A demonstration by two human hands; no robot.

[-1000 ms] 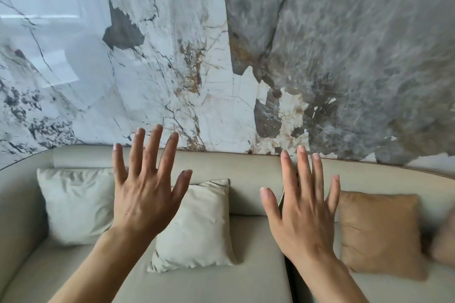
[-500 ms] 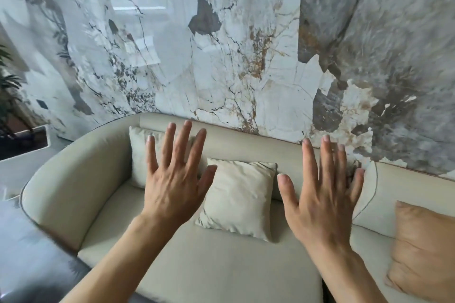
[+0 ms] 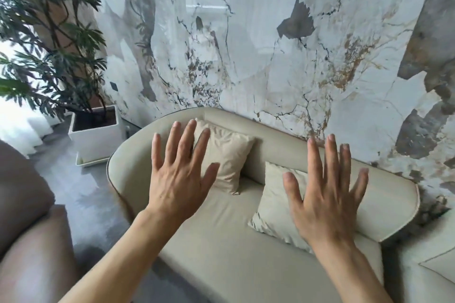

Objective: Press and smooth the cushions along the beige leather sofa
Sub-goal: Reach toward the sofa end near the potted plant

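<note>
A beige leather sofa curves along the marble wall. Two cream cushions lean against its backrest: the left cushion near the rounded end and the middle cushion further right. My left hand is raised flat with fingers spread, in front of the left cushion and hiding its left side. Over the right part of the middle cushion hovers my right hand, also spread. Neither hand holds anything; I cannot tell whether either touches a cushion.
A potted plant in a white square planter stands on the grey floor left of the sofa. A brown leather seat fills the lower left. Another beige sofa section adjoins at the right. The marble wall rises behind.
The view has swung left along the sofa: the tan cushion has left the frame, and the sofa's rounded end, the plant and the brown seat have come in. Both hands stay raised and spread.
</note>
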